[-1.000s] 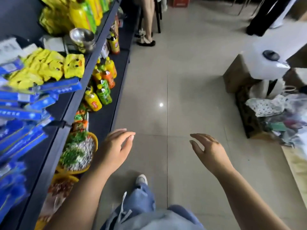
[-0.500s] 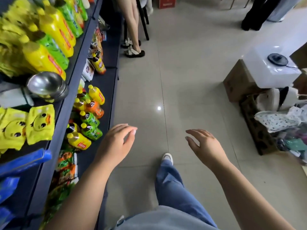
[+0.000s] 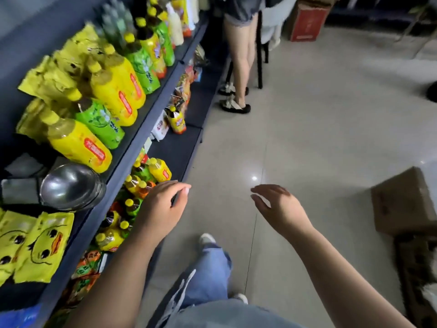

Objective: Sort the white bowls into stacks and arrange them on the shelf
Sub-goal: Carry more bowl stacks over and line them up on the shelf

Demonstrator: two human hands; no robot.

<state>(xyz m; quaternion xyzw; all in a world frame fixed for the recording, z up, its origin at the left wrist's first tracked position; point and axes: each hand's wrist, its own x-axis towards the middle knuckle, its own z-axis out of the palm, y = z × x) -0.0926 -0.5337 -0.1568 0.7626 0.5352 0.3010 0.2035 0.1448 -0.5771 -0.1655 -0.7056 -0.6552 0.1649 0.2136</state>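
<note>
Hands hang empty with fingers relaxed: left hand (image 3: 163, 209) near the shelf (image 3: 132, 159) on the left, right hand (image 3: 279, 209) apart over the floor (image 3: 307, 138). Steel bowls (image 3: 71, 185) sit nested on the shelf.

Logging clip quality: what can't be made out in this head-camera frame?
- White bowls: none in the head view; only a metal bowl shows on the upper shelf.
- Far bottles: motion-blurred, labels unreadable.
- Cardboard box: cut off by the right edge.
- Lower-shelf packets: partly hidden behind the left forearm.
</note>
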